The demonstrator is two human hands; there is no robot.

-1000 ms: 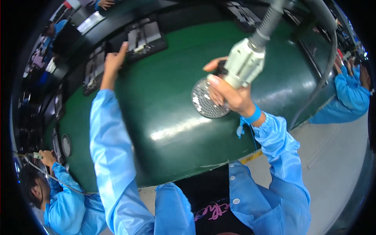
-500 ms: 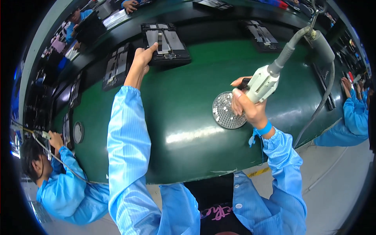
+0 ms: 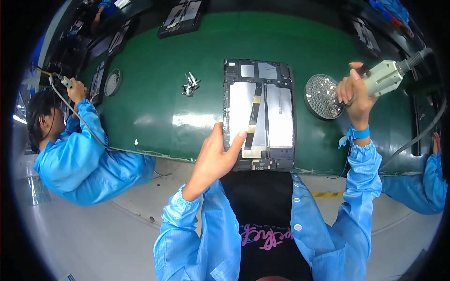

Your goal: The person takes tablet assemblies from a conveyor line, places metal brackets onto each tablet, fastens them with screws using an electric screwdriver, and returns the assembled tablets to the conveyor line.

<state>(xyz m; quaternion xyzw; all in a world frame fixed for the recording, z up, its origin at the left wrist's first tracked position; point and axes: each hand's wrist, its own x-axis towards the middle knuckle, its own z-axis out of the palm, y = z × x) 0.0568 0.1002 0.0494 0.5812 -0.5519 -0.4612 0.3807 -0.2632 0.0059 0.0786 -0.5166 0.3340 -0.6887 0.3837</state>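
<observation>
Flat on the green workbench in front of me lies an opened tablet [image 3: 281, 117], its silver battery panels, dark flex cable and black rim facing up. The thumb of my left hand [image 3: 218, 152] rests on its lower left part, with the fingers curled at the edge and partly hidden. My right hand [image 3: 358, 96] is wrapped round a pale electric screwdriver [image 3: 385, 77], whose cord runs off to the upper right. The driver's tip is hidden behind my fingers. Beside them, a round dimpled screw dish [image 3: 323, 97] sits on the bench right of the tablet.
A small pile of metal parts [image 3: 190, 85] lies left of the tablet. Another opened tablet [image 3: 180, 18] is at the far side of the green bench [image 3: 154, 65]. A co-worker [image 3: 89, 140] in blue works at the left, near a second dish [image 3: 113, 82]. Another blue sleeve shows at the right.
My left hand has come from the far side to the near edge, where a tablet now lies under it. My right hand still holds the screwdriver by the dish. The metal pile has come into view.
</observation>
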